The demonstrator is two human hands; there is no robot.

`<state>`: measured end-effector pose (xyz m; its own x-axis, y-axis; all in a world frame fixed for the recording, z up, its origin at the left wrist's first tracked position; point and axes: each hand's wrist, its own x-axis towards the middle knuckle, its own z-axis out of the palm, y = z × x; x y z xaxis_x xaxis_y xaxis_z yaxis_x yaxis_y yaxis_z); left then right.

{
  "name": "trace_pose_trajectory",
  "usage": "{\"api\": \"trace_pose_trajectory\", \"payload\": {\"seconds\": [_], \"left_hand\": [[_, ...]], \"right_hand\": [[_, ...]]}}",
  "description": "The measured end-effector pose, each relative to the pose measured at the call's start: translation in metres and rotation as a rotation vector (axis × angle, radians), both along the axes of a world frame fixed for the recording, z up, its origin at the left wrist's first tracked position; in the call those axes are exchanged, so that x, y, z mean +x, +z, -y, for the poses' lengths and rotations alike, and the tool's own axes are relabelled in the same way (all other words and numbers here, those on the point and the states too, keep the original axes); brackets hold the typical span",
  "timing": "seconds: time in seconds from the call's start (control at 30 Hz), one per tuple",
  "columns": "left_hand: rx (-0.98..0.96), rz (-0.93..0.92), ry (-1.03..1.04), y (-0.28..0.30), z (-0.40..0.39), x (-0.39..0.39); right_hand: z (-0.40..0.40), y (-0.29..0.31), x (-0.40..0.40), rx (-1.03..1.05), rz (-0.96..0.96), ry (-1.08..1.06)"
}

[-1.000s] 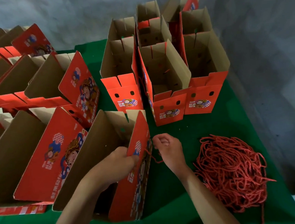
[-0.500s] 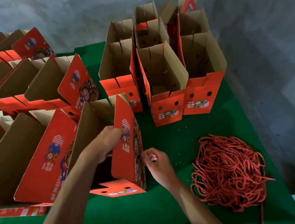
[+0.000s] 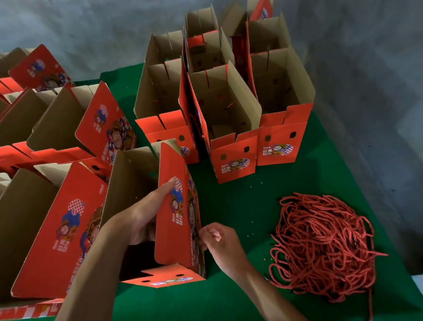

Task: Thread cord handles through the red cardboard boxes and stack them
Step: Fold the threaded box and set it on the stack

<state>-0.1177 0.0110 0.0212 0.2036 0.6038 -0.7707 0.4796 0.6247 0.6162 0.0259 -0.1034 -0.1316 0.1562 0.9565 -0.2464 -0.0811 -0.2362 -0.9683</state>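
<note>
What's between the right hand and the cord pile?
Head view: only bare green table cloth between the right hand and the red cord pile, save a few tiny specks.

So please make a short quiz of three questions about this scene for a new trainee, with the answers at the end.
1. True or false: the pile of red cord lies on the green table.
2. Which hand reaches inside the box being threaded?
A. left hand
B. right hand
3. Fill in: the right hand pinches at the box's ___ wall.

Key: 1 true; 2 A; 3 outer.
</note>
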Motion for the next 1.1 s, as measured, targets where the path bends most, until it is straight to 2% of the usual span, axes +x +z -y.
{"api": "trace_pose_trajectory", "payload": {"seconds": [0.2, 0.43, 0.63, 0.7, 0.83, 0.87, 0.97, 1.0, 1.1], "left_hand": [[0.037, 0.026, 0.033, -0.002, 0.006, 0.001], [0.071, 0.072, 0.021, -0.001, 0.016, -0.002], [0.048, 0.120, 0.040, -0.003, 0.024, -0.004], [0.048, 0.130, 0.031, -0.004, 0.024, -0.006], [-0.001, 0.099, 0.027, -0.010, 0.025, -0.005], [0.027, 0.061, -0.023, -0.012, 0.027, -0.004], [0.154, -0.116, -0.270, -0.020, 0.031, 0.002], [0.194, -0.184, -0.326, -0.022, 0.032, 0.004], [0.298, -0.319, -0.403, -0.026, 0.027, 0.011]], "right_hand": [[0.003, 0.007, -0.012, 0.008, -0.108, -0.110], [0.001, 0.009, -0.026, -0.009, -0.123, -0.217], [-0.003, 0.009, -0.039, -0.057, -0.271, -0.327], [-0.003, 0.009, -0.040, -0.019, -0.244, -0.321], [0.002, 0.013, -0.034, 0.150, -0.054, -0.203], [0.003, 0.014, -0.030, 0.213, 0.080, -0.168], [0.002, 0.011, -0.021, 0.352, 0.637, -0.129], [0.002, 0.010, -0.018, 0.376, 0.751, -0.135], [0.001, 0.005, -0.009, 0.415, 0.852, -0.093]]}}
